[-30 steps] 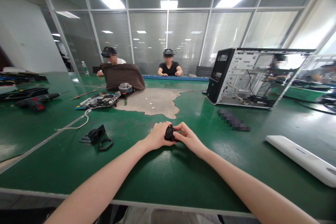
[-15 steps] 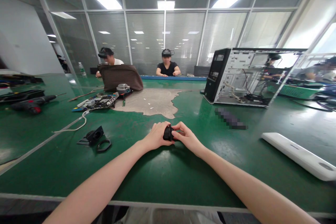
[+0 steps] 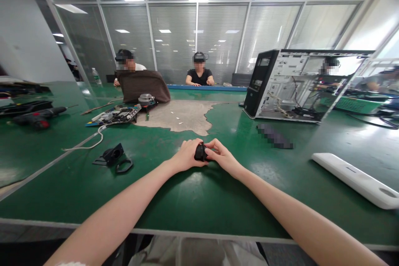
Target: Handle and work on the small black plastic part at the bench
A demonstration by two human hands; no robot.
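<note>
Between my two hands, low over the green table (image 3: 174, 208), is a small black rounded part (image 3: 199, 152) whose kind I cannot make out. My left hand (image 3: 187, 154) wraps round its left side, fingers curled over the top. From the right, the thumb and fingertips of my right hand (image 3: 219, 153) pinch its edge. Both hands partly cover the part. To the left on the table lie a black bracket with a round opening (image 3: 112, 156) and a black angular ring (image 3: 124, 166), touching or nearly so.
An open computer case (image 3: 260, 85) stands at the back right. Nearer lie a pixelated dark object (image 3: 274, 136) and a long white device (image 3: 352, 178). Left are a circuit board (image 3: 115, 115), a brown cloth-like cover (image 3: 143, 85) and a drill (image 3: 40, 118). People sit across the table.
The whole view has shifted slightly, so the table and things sit a little higher. Both hands keep hold of the black part, with only a slight change in finger position.
</note>
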